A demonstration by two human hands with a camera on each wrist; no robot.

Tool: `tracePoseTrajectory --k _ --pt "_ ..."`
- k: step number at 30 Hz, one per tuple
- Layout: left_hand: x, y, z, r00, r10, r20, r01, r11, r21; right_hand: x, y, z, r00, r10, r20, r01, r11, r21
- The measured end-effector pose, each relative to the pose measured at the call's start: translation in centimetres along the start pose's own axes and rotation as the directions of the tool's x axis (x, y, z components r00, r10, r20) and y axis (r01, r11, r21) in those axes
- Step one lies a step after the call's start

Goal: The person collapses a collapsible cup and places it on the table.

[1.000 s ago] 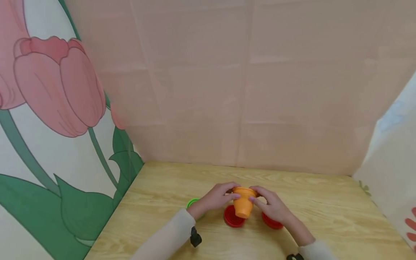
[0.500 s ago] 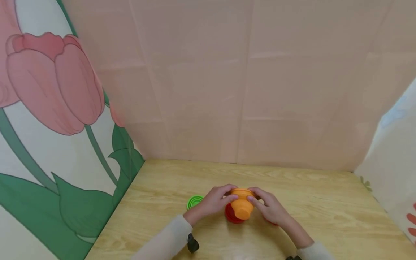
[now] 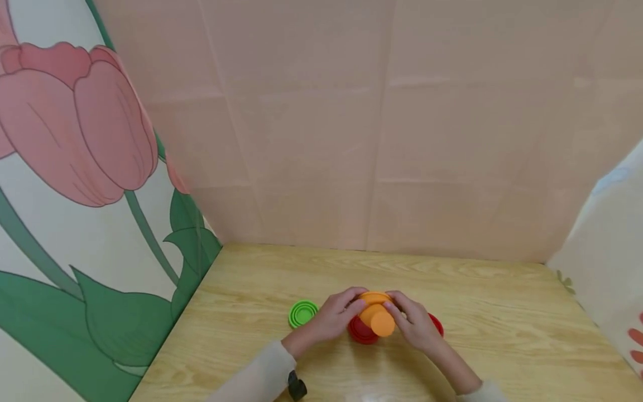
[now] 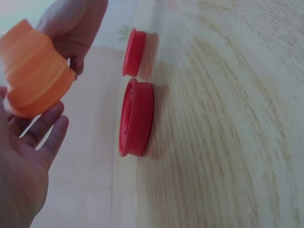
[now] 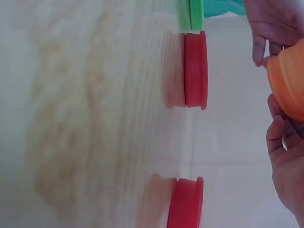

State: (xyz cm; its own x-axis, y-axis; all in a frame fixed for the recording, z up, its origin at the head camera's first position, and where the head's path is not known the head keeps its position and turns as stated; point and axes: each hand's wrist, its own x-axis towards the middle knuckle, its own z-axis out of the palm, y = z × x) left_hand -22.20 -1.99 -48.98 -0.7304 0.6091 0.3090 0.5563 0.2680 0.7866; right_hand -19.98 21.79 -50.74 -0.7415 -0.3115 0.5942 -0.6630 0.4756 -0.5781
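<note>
A stepped orange collapsible cup is held up above the table between both hands, its narrow base tilted toward me. On its left side, my left hand grips the wide rim, thumb in front and fingers behind. My right hand holds the opposite side the same way. In the left wrist view the orange cup is partly extended, its rings bent to one side. Under it on the table lies a flattened red collapsible cup; a second flat red cup is partly hidden behind my right hand.
A flattened green collapsible cup lies left of the red ones, beside my left wrist. The wood-grain table ends at a pinkish covered wall behind. A tulip-printed panel borders the left side.
The orange cup has tipped so its base faces me more, and it has gone from tall and straight to shorter and bent. Both hands keep hold of its rim.
</note>
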Motion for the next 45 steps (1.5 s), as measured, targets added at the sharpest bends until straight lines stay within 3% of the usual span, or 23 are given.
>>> tracePoseTrajectory --k 8,12,15,17,19,23,25,27,29,32,35,38,41,43,45 --pt "-0.6 0.6 -0.3 0.998 0.051 0.035 -0.049 0.998 -0.045 -0.3 -0.2 0.3 0.996 0.07 -0.047 -0.069 0.997 0.018" --pt "-0.6 0.8 -0.2 0.998 0.055 0.027 -0.054 0.997 -0.049 -0.4 -0.4 0.2 0.99 0.143 -0.019 -0.141 0.985 0.1" --pt "-0.5 0.9 0.0 0.998 0.058 0.007 -0.057 0.997 -0.048 -0.5 -0.6 -0.2 0.976 0.216 0.038 -0.219 0.956 0.196" --pt "-0.4 1.0 0.1 0.998 0.065 -0.021 -0.065 0.997 -0.041 -0.5 -0.8 -0.5 0.963 0.249 0.1 -0.268 0.91 0.315" --pt "-0.2 1.2 0.1 0.996 0.068 -0.058 -0.07 0.997 -0.029 -0.5 -0.8 -0.8 0.954 0.239 0.18 -0.297 0.829 0.474" --pt "0.0 1.4 0.2 0.992 0.046 -0.114 -0.049 0.998 -0.027 -0.6 -0.5 -1.3 0.946 0.128 0.298 -0.309 0.637 0.707" --pt "0.0 1.5 0.2 0.993 0.008 -0.116 -0.016 0.998 -0.063 -0.6 -0.4 -1.3 0.947 0.078 0.311 -0.294 0.594 0.749" --pt "0.0 1.6 0.3 0.994 -0.029 -0.103 0.016 0.992 -0.128 -0.6 -0.4 -1.3 0.951 0.055 0.305 -0.278 0.587 0.76" --pt "0.0 1.6 0.3 0.994 -0.065 -0.086 0.047 0.98 -0.194 -0.6 -0.4 -1.2 0.956 0.063 0.285 -0.263 0.609 0.749" --pt "-0.1 1.6 0.4 0.994 -0.095 -0.06 0.074 0.953 -0.295 -0.6 -0.9 -0.9 0.962 0.132 0.239 -0.264 0.677 0.687" --pt "-0.2 1.6 0.5 0.994 -0.108 -0.036 0.089 0.936 -0.341 -0.5 -1.4 -0.5 0.958 0.231 0.171 -0.288 0.756 0.588" --pt "-0.2 1.5 0.5 0.992 -0.119 -0.031 0.1 0.929 -0.357 -0.3 -2.0 0.0 0.944 0.312 0.105 -0.32 0.792 0.52" --pt "-0.1 1.4 0.7 0.99 -0.13 -0.061 0.101 0.932 -0.348 0.0 -2.3 0.3 0.931 0.354 0.085 -0.345 0.782 0.519" --pt "0.0 1.5 0.8 0.985 -0.14 -0.096 0.1 0.936 -0.337 0.0 -2.5 0.4 0.925 0.364 0.109 -0.36 0.75 0.554" --pt "0.1 1.6 0.8 0.978 -0.161 -0.133 0.109 0.936 -0.334 0.0 -2.5 0.4 0.924 0.348 0.157 -0.367 0.697 0.616"
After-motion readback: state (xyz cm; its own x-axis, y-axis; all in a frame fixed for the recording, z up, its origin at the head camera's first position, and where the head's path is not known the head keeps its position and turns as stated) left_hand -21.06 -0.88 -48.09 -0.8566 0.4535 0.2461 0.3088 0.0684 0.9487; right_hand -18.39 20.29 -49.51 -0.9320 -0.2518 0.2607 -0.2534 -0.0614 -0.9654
